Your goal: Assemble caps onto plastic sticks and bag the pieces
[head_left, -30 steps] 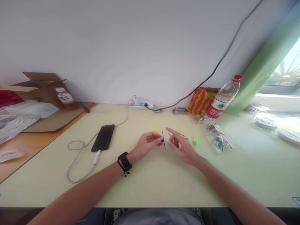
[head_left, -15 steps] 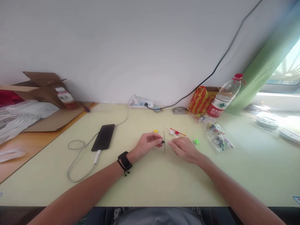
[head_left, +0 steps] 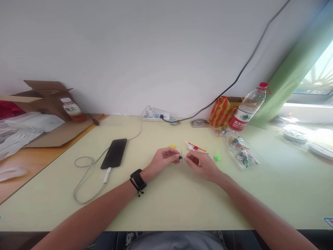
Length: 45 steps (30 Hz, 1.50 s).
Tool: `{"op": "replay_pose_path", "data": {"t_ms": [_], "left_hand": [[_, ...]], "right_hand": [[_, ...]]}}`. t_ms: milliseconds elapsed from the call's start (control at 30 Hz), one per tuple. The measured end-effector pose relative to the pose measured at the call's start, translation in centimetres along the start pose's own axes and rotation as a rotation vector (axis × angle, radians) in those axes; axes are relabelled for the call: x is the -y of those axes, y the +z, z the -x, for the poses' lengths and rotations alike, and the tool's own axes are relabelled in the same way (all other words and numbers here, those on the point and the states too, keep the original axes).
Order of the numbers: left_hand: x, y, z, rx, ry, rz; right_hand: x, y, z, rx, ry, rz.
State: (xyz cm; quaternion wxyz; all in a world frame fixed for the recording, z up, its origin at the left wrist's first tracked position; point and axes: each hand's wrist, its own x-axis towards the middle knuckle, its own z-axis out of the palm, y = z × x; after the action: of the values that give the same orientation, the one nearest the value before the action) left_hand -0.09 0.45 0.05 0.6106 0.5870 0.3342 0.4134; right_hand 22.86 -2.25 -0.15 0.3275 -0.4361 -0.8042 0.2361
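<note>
Between thumb and fingers my left hand (head_left: 164, 159) pinches a small black part (head_left: 180, 158). A thin pale blade (head_left: 181, 157) stands upright at the part's right side. My right hand (head_left: 201, 165) is closed, its fingertips close to the blade's right side; whether they touch it or hold anything is too small to tell. Behind my hands lie a yellow disc (head_left: 172, 146), a white piece (head_left: 190, 148) and a red piece (head_left: 196, 147) with a long arm. A green piece (head_left: 218, 158) lies right of my right hand.
A phone (head_left: 113, 153) on a cable lies to the left. At the back are a power strip (head_left: 156, 115), glasses (head_left: 199, 123), a striped bag (head_left: 219, 111) and a large bottle (head_left: 243, 113). Plastic packets (head_left: 241, 151) lie to the right, a cardboard box (head_left: 49, 93) far left.
My right hand has shifted slightly left, its fingertips nearer the blade. The blade appears shorter than before. My left hand keeps its pinch on the black part.
</note>
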Motion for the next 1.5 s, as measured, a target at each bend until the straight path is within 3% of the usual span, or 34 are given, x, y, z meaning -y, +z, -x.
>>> {"op": "replay_pose_path", "data": {"t_ms": [167, 300, 433, 767, 867, 1133, 1367, 1500], "left_hand": [[0.0, 0.0, -0.1, -0.05, 0.01, 0.02], [0.1, -0.2, -0.2, -0.059, 0.009, 0.031], [0.1, -0.2, -0.2, -0.074, 0.006, 0.036], [-0.1, 0.0, -0.2, -0.111, -0.025, 0.065], [-0.2, 0.0, -0.2, -0.12, -0.036, 0.072], [-0.4, 0.0, -0.2, -0.12, -0.059, 0.07], [0.0, -0.2, -0.1, -0.07, -0.065, 0.094], [0.1, -0.2, -0.1, -0.033, -0.057, 0.103]], "right_hand": [[-0.3, -1.0, 0.0, 0.291, -0.053, 0.101], [-0.1, -1.4, 0.1, 0.369, -0.083, 0.108], [0.5, -1.6, 0.1, 0.265, -0.078, 0.095], [-0.5, -1.3, 0.4, -0.355, -0.071, -0.138], [-0.5, -1.8, 0.5, -0.472, -0.067, -0.139], [-1.0, -1.8, 0.5, -0.498, -0.093, -0.172], [-1.3, -0.6, 0.1, -0.275, -0.1, -0.075], [-0.6, -0.2, 0.0, -0.216, -0.168, -0.028]]}}
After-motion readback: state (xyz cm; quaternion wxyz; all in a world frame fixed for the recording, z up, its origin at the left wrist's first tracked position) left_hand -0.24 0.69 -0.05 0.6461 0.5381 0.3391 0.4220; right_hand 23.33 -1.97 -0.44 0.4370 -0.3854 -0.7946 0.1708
